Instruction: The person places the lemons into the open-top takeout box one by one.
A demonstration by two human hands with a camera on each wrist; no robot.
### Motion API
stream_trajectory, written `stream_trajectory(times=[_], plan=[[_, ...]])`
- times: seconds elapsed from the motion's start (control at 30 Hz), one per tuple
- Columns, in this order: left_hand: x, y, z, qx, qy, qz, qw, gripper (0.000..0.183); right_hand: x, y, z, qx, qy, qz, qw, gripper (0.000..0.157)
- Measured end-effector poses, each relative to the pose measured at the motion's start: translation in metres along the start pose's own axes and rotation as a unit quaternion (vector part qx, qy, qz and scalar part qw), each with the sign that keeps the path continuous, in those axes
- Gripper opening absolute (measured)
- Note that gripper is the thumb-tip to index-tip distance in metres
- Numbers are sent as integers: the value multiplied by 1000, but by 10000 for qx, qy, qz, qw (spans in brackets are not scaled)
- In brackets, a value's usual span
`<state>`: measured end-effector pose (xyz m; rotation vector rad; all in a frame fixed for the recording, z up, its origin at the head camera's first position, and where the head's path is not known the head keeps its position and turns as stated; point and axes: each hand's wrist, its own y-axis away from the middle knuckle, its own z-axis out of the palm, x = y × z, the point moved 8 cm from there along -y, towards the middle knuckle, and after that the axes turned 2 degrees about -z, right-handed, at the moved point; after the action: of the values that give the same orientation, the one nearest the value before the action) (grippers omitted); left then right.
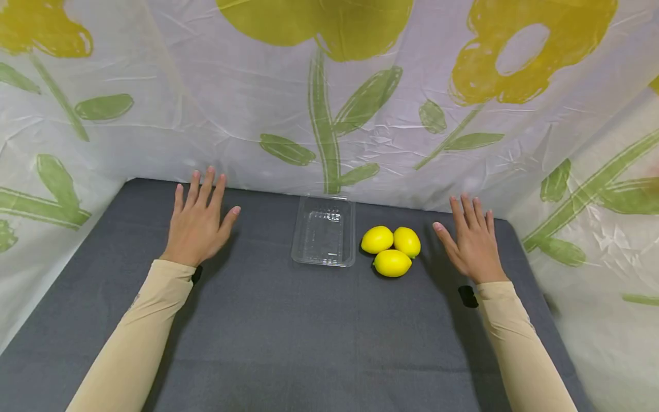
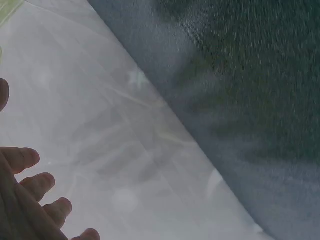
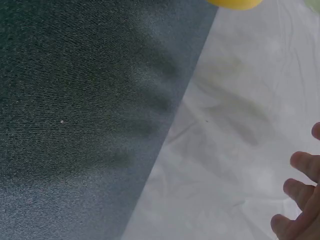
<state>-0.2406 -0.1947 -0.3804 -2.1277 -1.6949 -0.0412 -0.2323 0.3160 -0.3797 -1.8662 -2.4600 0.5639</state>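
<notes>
My left hand [image 1: 198, 229] hovers over the left part of the dark table, fingers straight and spread, holding nothing. On the right, my right hand [image 1: 472, 246] is likewise spread and holds nothing. Between them lies a clear plastic tray [image 1: 301, 240] near the back edge. Three yellow lemons sit in a cluster just right of it: a left lemon [image 1: 377, 240], a right lemon [image 1: 407, 242] and a front lemon [image 1: 392, 263]. The right hand is nearest to them. In the right wrist view, part of a lemon [image 3: 237, 3] shows at the top edge.
A dark grey cloth [image 1: 288, 337] covers the table. White curtains [image 1: 216, 103] printed with yellow flowers and green leaves hang behind it and at both sides. A dark wrist device [image 1: 468, 296] is by the right cuff.
</notes>
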Motion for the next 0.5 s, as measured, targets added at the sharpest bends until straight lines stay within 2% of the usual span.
stream_trajectory(times=[0.13, 0.27, 0.37, 0.5], plan=[[3, -1, 6, -50, 332, 55, 9994, 73, -2, 1, -3, 185, -222, -104, 9995, 74], [11, -1, 19, -277, 1061, 91, 9939, 75, -2, 4, -2, 170, -609, -10, 9980, 74], [21, 0, 34, -680, 1861, 7, 9802, 77, -2, 8, 0, -14, -970, 234, 9950, 75], [36, 2, 59, -1314, 2678, -191, 9543, 79, -6, 11, 3, -224, -1267, 439, 9907, 75]])
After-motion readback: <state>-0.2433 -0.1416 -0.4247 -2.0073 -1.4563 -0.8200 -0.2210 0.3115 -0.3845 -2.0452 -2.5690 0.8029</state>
